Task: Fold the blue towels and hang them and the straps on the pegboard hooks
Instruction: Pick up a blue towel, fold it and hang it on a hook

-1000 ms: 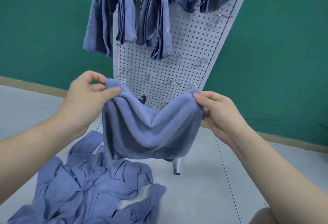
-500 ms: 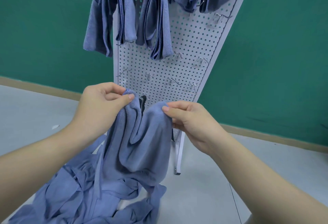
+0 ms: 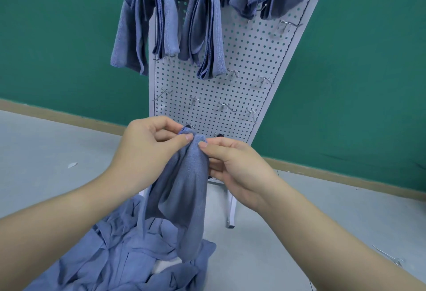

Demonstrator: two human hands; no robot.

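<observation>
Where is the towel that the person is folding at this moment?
In the head view the towel hangs at centre, pinched at its top between the left hand and right hand, before the pegboard, above the pile.

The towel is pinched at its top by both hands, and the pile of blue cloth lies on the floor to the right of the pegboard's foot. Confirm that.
Not quite. Both hands, left and right, do pinch the towel at its top, but the pile of blue cloth lies on the floor to the left of the pegboard's foot, not the right. The head view shows it.
</observation>
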